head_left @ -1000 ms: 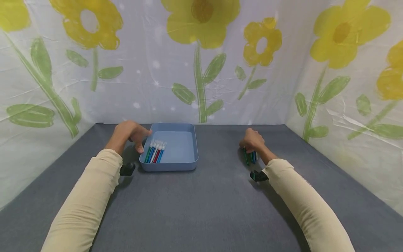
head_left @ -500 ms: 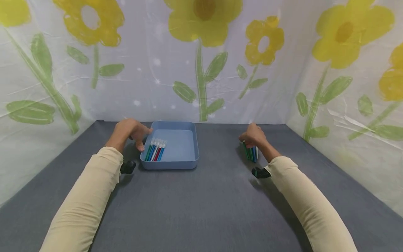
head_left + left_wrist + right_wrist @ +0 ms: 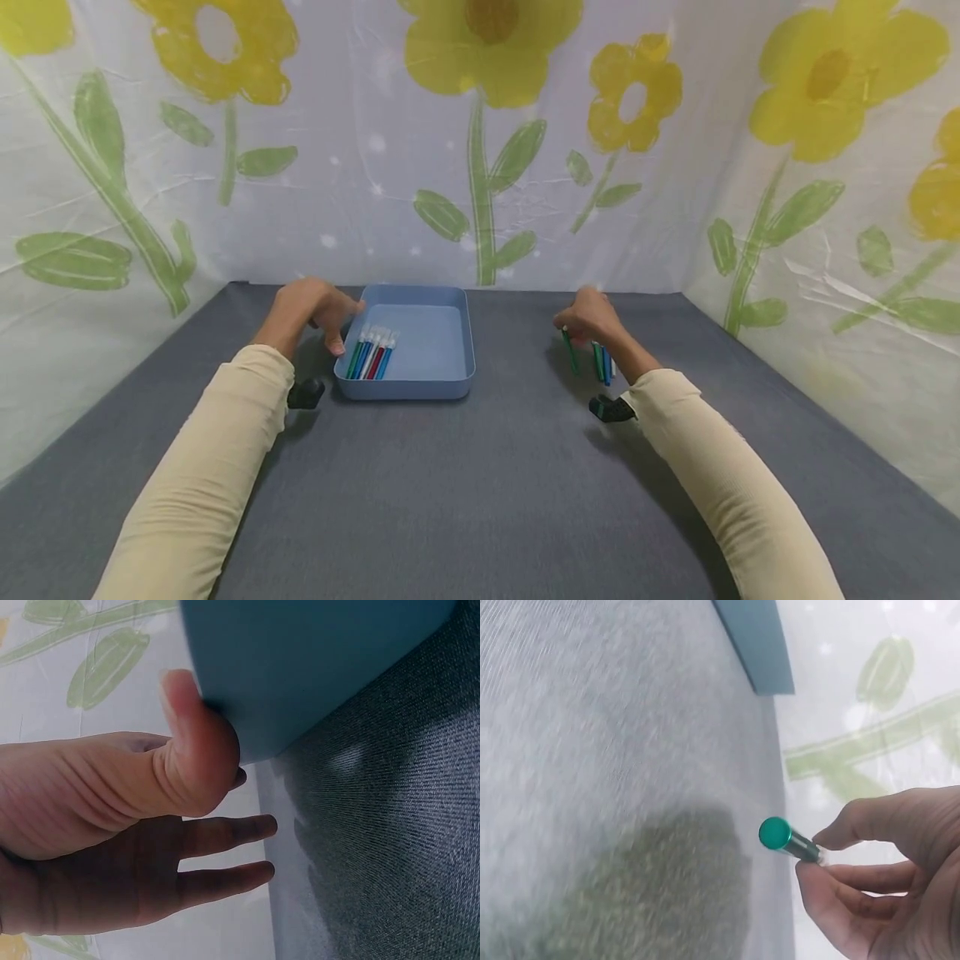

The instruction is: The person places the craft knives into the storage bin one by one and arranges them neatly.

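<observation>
My right hand (image 3: 592,317) pinches a slim green pen (image 3: 571,352) between thumb and fingertips. The green end of this pen (image 3: 775,833) points toward the camera in the right wrist view. Under the same hand, several green, blue and white pens (image 3: 604,364) lie on the table. My left hand (image 3: 313,312) rests against the left side of a blue tray (image 3: 433,342); its thumb (image 3: 196,754) touches the outer wall while two other fingers extend straight. Inside the tray, along its left side, several green, blue, white and red pens (image 3: 371,355) lie in a row.
A dark grey cloth (image 3: 465,483) covers the table. White sheeting (image 3: 337,150) printed with yellow flowers stands behind it and at both sides. Dark wrist-worn devices (image 3: 611,409) sit under both wrists, close over the cloth.
My right hand has lifted the green pen and moved it left, away from the other pens on the table. The left hand stays at the tray's side.
</observation>
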### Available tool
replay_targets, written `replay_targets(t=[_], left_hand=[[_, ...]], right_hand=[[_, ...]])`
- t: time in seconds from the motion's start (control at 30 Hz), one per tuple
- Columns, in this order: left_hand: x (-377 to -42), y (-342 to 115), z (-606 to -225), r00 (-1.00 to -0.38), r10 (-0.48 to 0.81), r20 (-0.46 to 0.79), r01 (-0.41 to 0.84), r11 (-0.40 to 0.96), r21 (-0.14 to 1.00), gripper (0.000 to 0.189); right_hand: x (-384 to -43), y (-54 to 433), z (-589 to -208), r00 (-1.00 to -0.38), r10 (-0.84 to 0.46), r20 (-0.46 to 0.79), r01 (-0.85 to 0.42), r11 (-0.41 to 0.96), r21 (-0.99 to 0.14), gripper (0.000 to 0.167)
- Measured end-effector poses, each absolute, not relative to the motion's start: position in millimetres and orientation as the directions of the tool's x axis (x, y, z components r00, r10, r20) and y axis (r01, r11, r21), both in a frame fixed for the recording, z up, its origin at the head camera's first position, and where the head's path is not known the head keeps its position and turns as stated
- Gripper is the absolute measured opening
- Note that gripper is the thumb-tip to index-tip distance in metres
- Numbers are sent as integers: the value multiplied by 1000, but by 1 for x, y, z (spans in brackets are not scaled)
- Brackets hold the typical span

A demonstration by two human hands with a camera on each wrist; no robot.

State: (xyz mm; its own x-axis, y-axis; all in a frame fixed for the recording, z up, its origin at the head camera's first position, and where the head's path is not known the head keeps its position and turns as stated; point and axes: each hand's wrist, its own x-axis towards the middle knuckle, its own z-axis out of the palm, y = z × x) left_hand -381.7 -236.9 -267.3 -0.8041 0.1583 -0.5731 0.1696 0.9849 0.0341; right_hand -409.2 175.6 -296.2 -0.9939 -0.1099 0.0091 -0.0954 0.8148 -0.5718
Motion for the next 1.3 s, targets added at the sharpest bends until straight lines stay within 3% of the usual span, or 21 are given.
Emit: replay_targets(t=[0.3,0.5,0.7,1.3], left_hand=[[-380,-237,-264,-801,165,-575,177,984,36,115],[-379,-236,-264,-795,161,-585,170,985,40,115],[-379,-236,-264,-792,158,-590,166,985,41,115],[-381,-235,-266,-806,124,-579,123,992,40,118]], right_hand=[[-404,154,-288,-984,-179,-5,-130,729,-672,24],[-404,140,-291,-980,-200,-14,-133,701,-701,34],[-402,124,-291,-977,-210,-27,-126,679,-723,17],[-397,74,-287,-971,-237,-36,-123,619,-776,17]])
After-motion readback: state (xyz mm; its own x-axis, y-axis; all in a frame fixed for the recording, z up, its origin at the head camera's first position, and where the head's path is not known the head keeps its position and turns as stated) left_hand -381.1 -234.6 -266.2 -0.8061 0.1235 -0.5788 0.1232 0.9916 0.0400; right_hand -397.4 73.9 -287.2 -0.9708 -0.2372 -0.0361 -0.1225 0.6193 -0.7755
